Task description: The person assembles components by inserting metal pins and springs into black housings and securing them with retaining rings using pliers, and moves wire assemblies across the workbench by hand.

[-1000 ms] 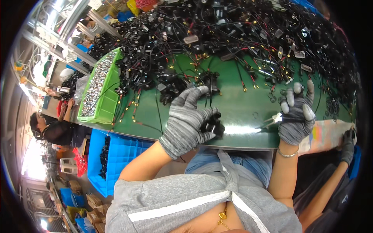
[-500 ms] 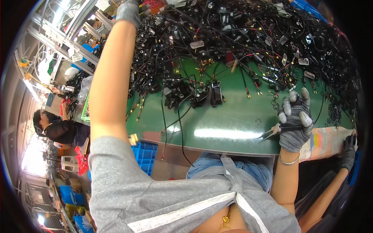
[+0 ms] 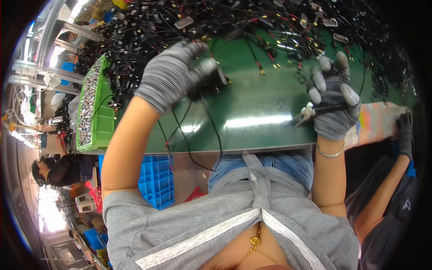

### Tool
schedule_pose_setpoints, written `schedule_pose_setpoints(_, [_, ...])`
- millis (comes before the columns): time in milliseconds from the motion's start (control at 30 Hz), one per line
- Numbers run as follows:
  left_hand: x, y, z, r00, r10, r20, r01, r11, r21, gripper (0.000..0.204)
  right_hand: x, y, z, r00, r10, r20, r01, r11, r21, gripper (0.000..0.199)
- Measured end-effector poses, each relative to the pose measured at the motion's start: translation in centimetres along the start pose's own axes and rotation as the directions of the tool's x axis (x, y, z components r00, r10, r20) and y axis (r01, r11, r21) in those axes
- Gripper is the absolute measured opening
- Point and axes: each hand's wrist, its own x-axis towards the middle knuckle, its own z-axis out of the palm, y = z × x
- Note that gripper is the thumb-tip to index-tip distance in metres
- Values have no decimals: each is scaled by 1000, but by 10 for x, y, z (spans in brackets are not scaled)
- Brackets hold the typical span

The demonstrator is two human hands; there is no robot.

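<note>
Pliers — across right grip, head jutting left

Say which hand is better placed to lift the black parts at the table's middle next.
Left, I'd judge: the left hand is right at the black parts, though its grip is partly hidden. The right hand is farther off and holds pliers.

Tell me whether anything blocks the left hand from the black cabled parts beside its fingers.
Nothing visible does: the grey knit-gloved left hand overlaps the black, angular cabled parts in this view, partly hiding them; whether they touch cannot be told.
</note>
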Motion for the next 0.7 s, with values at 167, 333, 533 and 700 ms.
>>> schedule_pose_setpoints(167, [22, 43, 26, 872, -414, 261, 231, 819, 525, 83, 13, -19, -3, 999, -33, 5, 33, 999, 18, 48])
schedule_pose_setpoints(333, [20, 29, 35, 943, -257, 210, 132, 872, 471, 59, 36, -53, 29, 998, -54, -32, 29, 855, -518, 47])
schedule_pose_setpoints(533, [-13, 32, 38, 979, 106, -173, -54, 957, 284, 47, 94, -45, -48, 993, -9, 121, 111, -336, -935, 50])
schedule_pose_setpoints(700, [-50, 55, 55, 929, -153, -336, -315, 147, -938, 46, 124, 5, -24, 921, 305, -243, 116, -809, -576, 20])
